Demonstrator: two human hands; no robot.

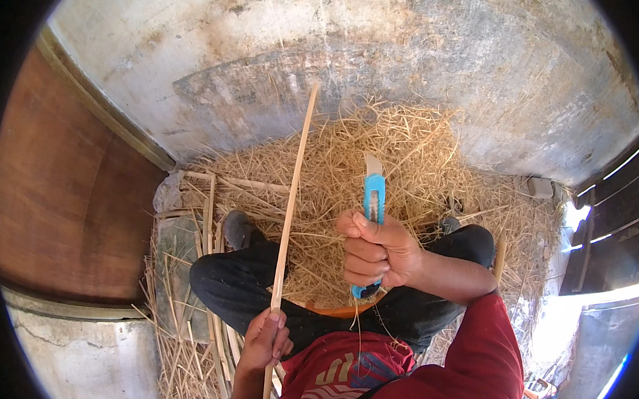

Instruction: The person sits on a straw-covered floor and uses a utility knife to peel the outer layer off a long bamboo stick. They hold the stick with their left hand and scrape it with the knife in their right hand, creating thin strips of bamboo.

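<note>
My left hand (267, 339) is closed around the lower part of a long, thin strip of pale wood or bamboo (294, 186). The strip slants up and away, its far tip over the foot of the wall. In my right hand (380, 252), fingers wrapped round it, is a blue box cutter (375, 190) with its blade out and pointing away from me. The blade is apart from the strip, to its right. Below the cutter, thin fibres (356, 326) hang in front of my lap.
Curly straw-coloured shavings (395, 139) heap between my legs and the stained wall (412, 46). More strips (210, 226) lie by my left leg. A brown wooden panel (76, 174) stands at the left, a small grey block (540, 187) at the far right. Something orange (339, 311) shows beneath me.
</note>
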